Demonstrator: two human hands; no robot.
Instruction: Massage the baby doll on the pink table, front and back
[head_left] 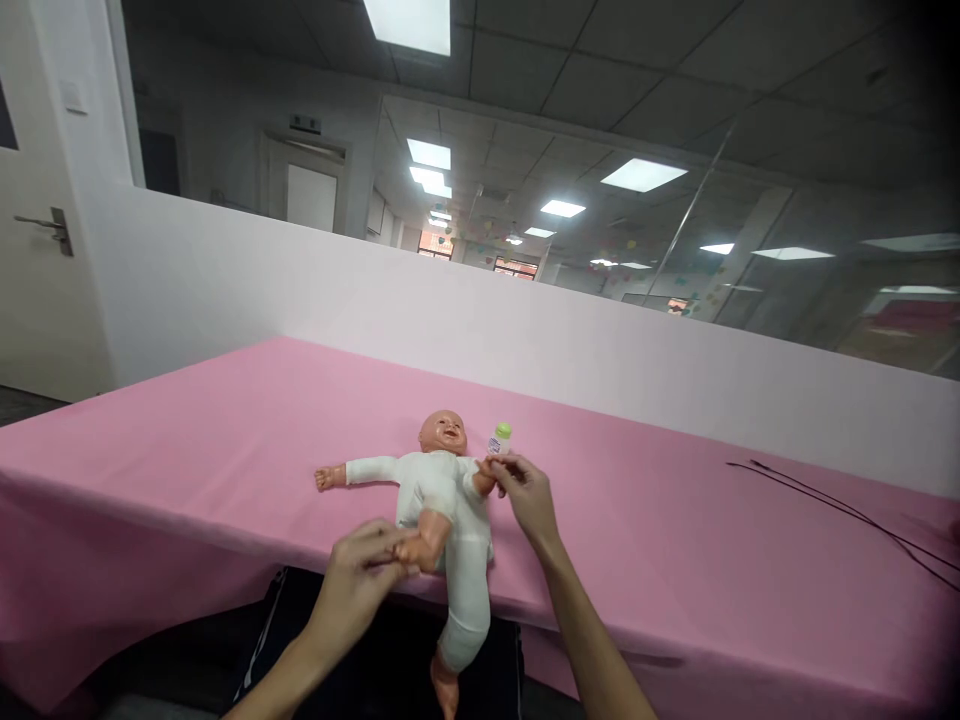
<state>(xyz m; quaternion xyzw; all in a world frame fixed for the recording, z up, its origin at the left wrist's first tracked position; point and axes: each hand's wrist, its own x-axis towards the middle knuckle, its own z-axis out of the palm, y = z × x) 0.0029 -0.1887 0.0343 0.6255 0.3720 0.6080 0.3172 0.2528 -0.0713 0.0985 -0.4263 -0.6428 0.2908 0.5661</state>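
- A plastic baby doll in a white cloth romper lies face up at the near edge of the worktop, head away from the person. One leg hangs over the edge and the other is bent up, so the body is steadied only by the hands.
- The left hand is closed around the doll's raised bare foot, fingers pinching it, which keeps that knee bent and lifted off the cloth.
- The right hand grips the doll's near forearm with narrow, curled fingers, drawing that arm out to the side; the doll's other arm lies stretched flat toward the left.
- A small white bottle with a green cap stands upright just beside the doll's head, close behind the right hand, within easy reach.
- The worktop is covered by a smooth pink cloth that drapes over the front.
- A thin black cable trails across the right side, well apart from the doll.
- Behind runs a low white partition, then glass walls, ceiling light panels and a white door at the left.
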